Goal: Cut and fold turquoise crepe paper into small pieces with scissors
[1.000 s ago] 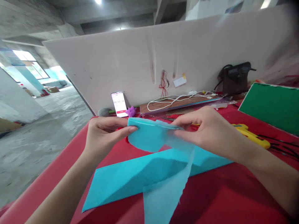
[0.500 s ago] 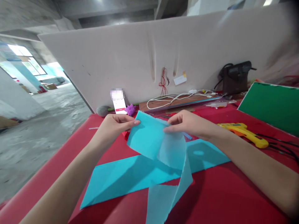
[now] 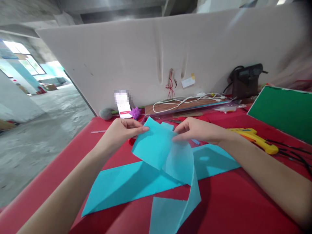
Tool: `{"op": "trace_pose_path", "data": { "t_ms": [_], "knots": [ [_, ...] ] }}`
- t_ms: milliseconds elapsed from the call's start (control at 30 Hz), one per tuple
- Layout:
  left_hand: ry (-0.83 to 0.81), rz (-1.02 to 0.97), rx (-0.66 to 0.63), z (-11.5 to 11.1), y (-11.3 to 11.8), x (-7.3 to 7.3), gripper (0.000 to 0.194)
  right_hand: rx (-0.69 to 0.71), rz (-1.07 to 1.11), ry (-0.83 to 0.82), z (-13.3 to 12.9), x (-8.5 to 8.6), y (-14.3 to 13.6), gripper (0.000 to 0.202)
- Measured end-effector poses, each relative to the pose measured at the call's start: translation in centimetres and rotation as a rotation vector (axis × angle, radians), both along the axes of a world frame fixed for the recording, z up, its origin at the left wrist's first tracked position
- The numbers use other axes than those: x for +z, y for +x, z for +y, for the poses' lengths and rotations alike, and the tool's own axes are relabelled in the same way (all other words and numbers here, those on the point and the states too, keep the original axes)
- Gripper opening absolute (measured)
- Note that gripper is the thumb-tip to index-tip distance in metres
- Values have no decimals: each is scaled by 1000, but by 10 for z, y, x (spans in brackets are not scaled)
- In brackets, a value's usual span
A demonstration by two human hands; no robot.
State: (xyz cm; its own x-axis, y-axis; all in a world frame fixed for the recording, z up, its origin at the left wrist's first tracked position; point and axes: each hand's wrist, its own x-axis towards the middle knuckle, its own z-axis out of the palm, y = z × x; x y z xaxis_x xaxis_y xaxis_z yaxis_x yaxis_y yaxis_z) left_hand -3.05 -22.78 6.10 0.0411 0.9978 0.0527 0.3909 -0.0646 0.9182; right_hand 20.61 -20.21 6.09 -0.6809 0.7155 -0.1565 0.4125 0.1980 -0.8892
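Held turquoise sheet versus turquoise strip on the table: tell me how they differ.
The held sheet is up between the left hand and right hand; the table strip lies on the red table. The held sheet bends and droops, while the table strip lies flat. Both are turquoise.

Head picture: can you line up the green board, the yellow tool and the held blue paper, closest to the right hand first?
1. Held blue paper: right in the right hand's fingers.
2. Yellow tool: to the right.
3. Green board: farther right, beyond the tool.
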Motion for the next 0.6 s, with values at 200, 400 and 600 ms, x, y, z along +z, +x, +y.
{"op": "trace_pose_path", "data": {
  "t_ms": [200, 400, 600],
  "knots": [
    [16, -52, -127, 1, -3, -3, 31, -40, 61, -21, 2, 0, 3, 18],
    [46, -376, -266, 1, 1, 2, 51, -118, 309, -194, 12, -5, 9, 14],
    [75, -425, -325, -3, 5, 6, 28, -194, 498, -453, 22, -18, 6, 13]
  ]
}}
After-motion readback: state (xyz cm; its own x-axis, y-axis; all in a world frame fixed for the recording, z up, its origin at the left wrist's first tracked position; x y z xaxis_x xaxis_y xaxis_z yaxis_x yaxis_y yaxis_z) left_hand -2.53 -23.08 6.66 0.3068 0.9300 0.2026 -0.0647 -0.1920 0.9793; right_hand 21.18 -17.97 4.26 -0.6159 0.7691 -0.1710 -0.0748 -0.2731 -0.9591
